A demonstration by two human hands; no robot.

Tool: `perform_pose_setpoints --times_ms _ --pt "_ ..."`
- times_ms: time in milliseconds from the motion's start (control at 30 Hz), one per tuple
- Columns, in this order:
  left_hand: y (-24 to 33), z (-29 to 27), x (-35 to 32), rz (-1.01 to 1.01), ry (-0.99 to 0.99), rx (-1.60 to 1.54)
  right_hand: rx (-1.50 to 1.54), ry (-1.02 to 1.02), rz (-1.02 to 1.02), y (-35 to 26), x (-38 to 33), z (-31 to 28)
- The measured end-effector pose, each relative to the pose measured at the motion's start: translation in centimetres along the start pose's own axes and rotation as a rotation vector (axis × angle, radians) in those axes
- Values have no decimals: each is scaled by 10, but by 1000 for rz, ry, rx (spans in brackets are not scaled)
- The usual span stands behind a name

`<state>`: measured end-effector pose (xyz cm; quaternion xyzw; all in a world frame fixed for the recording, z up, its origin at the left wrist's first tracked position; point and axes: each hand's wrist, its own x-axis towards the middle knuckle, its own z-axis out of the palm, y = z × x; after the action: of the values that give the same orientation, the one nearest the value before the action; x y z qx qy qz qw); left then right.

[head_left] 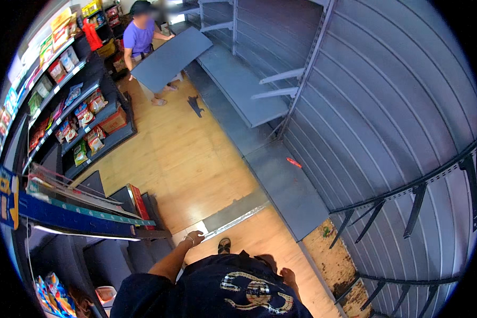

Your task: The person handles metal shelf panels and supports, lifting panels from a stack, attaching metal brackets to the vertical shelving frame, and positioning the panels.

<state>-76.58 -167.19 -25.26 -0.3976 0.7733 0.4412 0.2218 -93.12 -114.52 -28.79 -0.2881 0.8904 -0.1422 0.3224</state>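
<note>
My left hand (pixel 195 237) hangs out to the left above the floor, its fingers slightly apart and nothing visible in them. In the picture it lies beside the end of a shiny metal strip (pixel 237 221) that edges a grey floor patch. My right hand (pixel 288 275) hangs low by my right side, mostly hidden by my dark shirt; its fingers are too small to read. Ahead, another person (pixel 139 38) in a purple top holds a dark grey shelf board (pixel 172 59) tilted, one hand at each side.
To the right stands grey shelving (pixel 365 106) with bare brackets (pixel 416 209). A red tool-like object (pixel 293 162) lies on its base deck (pixel 286 191). Stocked shelves (pixel 98 119) line the left. Dark scraps (pixel 195 106) lie on the wooden floor (pixel 167 153).
</note>
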Motion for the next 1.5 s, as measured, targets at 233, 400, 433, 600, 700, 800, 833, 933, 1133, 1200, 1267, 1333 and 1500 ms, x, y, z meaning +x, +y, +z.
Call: perform_pose_setpoints --times_ms 233,400,433,600,700,800,833,933,1133,1200,1267,1333,1500 --pt "42 -3 38 116 -238 435 544 361 626 -33 -13 8" --pt "-94 20 170 834 -165 841 -181 260 87 93 -25 134" --pt "-111 2 170 893 -112 901 -274 49 -164 75 -9 107" --pt "163 34 101 188 -169 282 122 -11 349 79 -6 62" --pt "177 63 134 158 -75 110 776 30 651 34 63 -31" --pt "188 106 182 184 -106 -142 784 39 592 35 115 -69" --pt "216 117 186 176 -148 -245 832 91 589 44 129 -63" --pt "247 149 225 -141 -340 -526 1321 189 650 75 172 -22" --pt "274 204 323 -361 -447 -578 1244 143 862 129 234 40" --pt "291 221 357 -473 -389 -572 1767 152 909 159 249 65" --pt "253 240 403 -486 -321 -728 1708 186 1056 147 285 38" --pt "251 250 434 -521 -278 -658 1803 247 1162 162 310 60" --pt "238 286 536 -522 -248 -930 2441 394 1156 230 373 151"
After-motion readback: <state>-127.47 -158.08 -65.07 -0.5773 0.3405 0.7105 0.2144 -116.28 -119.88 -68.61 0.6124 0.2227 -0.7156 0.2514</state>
